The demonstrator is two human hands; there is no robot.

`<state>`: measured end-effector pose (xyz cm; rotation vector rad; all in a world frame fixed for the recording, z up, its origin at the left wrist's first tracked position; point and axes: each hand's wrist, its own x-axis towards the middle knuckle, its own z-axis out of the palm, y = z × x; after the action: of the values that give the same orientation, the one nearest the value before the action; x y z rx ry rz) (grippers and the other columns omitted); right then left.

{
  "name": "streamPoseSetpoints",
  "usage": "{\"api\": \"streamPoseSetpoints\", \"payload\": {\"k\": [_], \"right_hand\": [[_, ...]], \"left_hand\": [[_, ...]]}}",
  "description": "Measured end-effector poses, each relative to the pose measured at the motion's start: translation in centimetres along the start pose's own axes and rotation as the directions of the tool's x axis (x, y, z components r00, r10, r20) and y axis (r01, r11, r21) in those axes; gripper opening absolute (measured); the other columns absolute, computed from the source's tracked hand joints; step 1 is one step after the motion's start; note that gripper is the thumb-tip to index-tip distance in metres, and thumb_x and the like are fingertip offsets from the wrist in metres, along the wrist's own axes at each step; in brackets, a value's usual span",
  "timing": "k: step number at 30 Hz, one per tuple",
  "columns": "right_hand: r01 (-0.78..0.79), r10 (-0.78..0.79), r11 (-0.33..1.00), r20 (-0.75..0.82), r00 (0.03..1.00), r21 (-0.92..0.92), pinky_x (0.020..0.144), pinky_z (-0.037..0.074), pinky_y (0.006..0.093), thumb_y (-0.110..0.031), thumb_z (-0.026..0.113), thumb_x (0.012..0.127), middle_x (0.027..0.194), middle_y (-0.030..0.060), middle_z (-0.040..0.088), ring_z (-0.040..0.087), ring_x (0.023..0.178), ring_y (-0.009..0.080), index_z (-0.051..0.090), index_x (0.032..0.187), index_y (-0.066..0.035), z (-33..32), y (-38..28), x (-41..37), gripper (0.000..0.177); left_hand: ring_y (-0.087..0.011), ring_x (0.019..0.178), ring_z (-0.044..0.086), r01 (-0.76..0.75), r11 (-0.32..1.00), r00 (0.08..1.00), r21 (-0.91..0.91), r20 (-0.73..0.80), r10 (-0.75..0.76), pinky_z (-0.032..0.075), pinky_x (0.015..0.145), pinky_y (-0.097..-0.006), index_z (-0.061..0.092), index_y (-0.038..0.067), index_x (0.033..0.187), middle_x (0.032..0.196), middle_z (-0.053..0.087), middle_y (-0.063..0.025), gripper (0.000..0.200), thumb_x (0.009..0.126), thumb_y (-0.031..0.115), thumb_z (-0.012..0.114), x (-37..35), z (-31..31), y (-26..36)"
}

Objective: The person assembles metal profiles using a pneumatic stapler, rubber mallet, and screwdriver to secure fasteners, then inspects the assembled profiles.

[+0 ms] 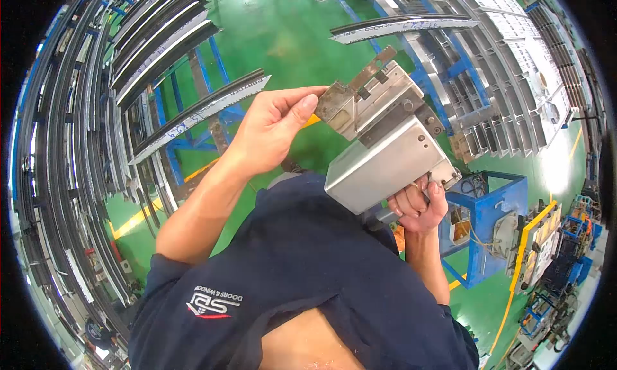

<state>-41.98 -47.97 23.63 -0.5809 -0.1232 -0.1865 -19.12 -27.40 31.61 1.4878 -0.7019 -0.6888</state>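
Note:
A boxy metal hand tool [385, 167] is held up in front of my chest, tilted, with a smooth silver housing and a bolted head. My right hand [421, 206] is wrapped round its dark handle below the housing. At the far end of the tool, a worn metal plate [335, 106] sticks out to the left. My left hand [276, 129] pinches the edge of this plate between thumb and fingers. A notched metal strip [373, 68] stands out at the top of the head.
Racks of long dark profiles [51, 177] fill the left side. A labelled profile [199, 119] lies across a blue frame near my left arm. Cut metal profiles [508, 74] are stacked at upper right. A blue stand [491, 228] is at right on the green floor [283, 42].

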Motion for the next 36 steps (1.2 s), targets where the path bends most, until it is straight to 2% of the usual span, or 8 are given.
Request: {"api": "streamPoseSetpoints", "payload": {"k": [8, 16, 18, 19, 21, 22, 34, 36], "right_hand": [[-0.006, 0.006, 1.000, -0.037, 0.999, -0.004, 0.053, 0.041, 0.0296, -0.037, 0.050, 0.106, 0.052, -0.0106, 0.030, 0.033, 0.042, 0.0051, 0.063, 0.107, -0.013, -0.1, 0.0, 0.3, 0.027], [-0.026, 0.026, 1.000, 0.012, 1.000, -0.005, 0.052, 0.038, 0.0281, -0.036, 0.047, 0.107, 0.052, -0.0107, 0.029, 0.032, 0.042, 0.0045, 0.062, 0.110, -0.013, -0.1, 0.0, 0.8, 0.027], [-0.035, 0.035, 0.999, 0.003, 0.999, -0.005, 0.052, 0.038, 0.0279, -0.036, 0.047, 0.107, 0.052, -0.0108, 0.029, 0.033, 0.042, 0.0044, 0.062, 0.110, -0.013, 0.1, 0.0, 0.9, 0.027], [-0.042, 0.042, 0.999, -0.005, 0.999, -0.007, 0.052, 0.038, 0.0276, -0.035, 0.047, 0.107, 0.053, -0.0108, 0.029, 0.033, 0.042, 0.0043, 0.061, 0.110, -0.013, 0.1, 0.0, 0.9, 0.027], [-0.047, 0.047, 0.999, -0.009, 0.999, -0.013, 0.052, 0.038, 0.0276, -0.035, 0.047, 0.107, 0.053, -0.0107, 0.030, 0.033, 0.042, 0.0044, 0.061, 0.110, -0.012, -0.1, 0.1, 1.0, 0.026], [-0.052, 0.052, 0.998, -0.016, 0.999, -0.017, 0.052, 0.038, 0.0276, -0.035, 0.048, 0.107, 0.053, -0.0107, 0.030, 0.033, 0.042, 0.0044, 0.061, 0.109, -0.012, -0.2, 0.1, 0.9, 0.026], [-0.082, 0.082, 0.997, -0.036, 0.996, 0.002, 0.051, 0.039, 0.0283, -0.035, 0.049, 0.106, 0.053, -0.0104, 0.032, 0.033, 0.041, 0.0045, 0.061, 0.108, -0.012, -0.4, 0.0, 1.0, 0.026], [-0.088, 0.088, 0.996, -0.038, 0.995, 0.007, 0.051, 0.039, 0.0284, -0.035, 0.049, 0.106, 0.053, -0.0105, 0.032, 0.033, 0.041, 0.0045, 0.060, 0.108, -0.012, -0.5, 0.0, 1.0, 0.026]], "left_hand": [[-0.0087, 0.105, 0.061, 0.003, 1.000, 1.000, -0.001, 0.000, -0.003, 0.050, 0.095, -0.0281, 0.063, -0.009, 0.134, 0.116, 0.073, -0.0066, 0.043, 0.109, 0.027, 0.056, 0.0, -0.1, 0.1], [-0.0073, 0.101, 0.062, 0.058, 0.998, 0.997, -0.002, -0.051, -0.058, 0.052, 0.091, -0.0265, 0.064, -0.007, 0.134, 0.114, 0.074, -0.0050, 0.043, 0.109, 0.027, 0.056, -0.3, -0.2, -0.3], [-0.0095, 0.109, 0.061, 0.083, 0.996, 0.995, -0.038, -0.045, -0.085, 0.047, 0.101, -0.0292, 0.064, -0.005, 0.135, 0.120, 0.072, -0.0052, 0.044, 0.108, 0.029, 0.059, -0.5, -0.4, -0.6], [-0.0095, 0.109, 0.061, 0.083, 0.996, 0.995, -0.039, -0.046, -0.085, 0.047, 0.101, -0.0292, 0.064, -0.005, 0.135, 0.120, 0.072, -0.0052, 0.044, 0.108, 0.029, 0.059, -0.5, -0.3, -0.7], [-0.0074, 0.099, 0.063, 0.065, 0.997, 0.994, -0.035, -0.082, -0.068, 0.053, 0.088, -0.0270, 0.065, -0.005, 0.133, 0.113, 0.074, -0.0050, 0.041, 0.109, 0.026, 0.056, -0.7, -0.4, -0.8], [-0.0074, 0.099, 0.063, 0.067, 0.997, 0.994, -0.036, -0.084, -0.070, 0.053, 0.088, -0.0270, 0.065, -0.005, 0.133, 0.113, 0.074, -0.0050, 0.041, 0.109, 0.026, 0.056, -0.8, -0.4, -0.8], [-0.0093, 0.104, 0.063, 0.089, 0.992, 0.989, -0.092, -0.111, -0.099, 0.051, 0.095, -0.0274, 0.065, -0.005, 0.134, 0.117, 0.074, -0.0064, 0.040, 0.106, 0.023, 0.061, -1.1, 0.0, -1.2], [-0.0095, 0.106, 0.063, 0.151, 0.974, 0.983, -0.171, -0.081, -0.167, 0.051, 0.096, -0.0273, 0.065, -0.006, 0.134, 0.118, 0.074, -0.0075, 0.040, 0.105, 0.023, 0.063, -1.2, -0.1, -1.1]]}}
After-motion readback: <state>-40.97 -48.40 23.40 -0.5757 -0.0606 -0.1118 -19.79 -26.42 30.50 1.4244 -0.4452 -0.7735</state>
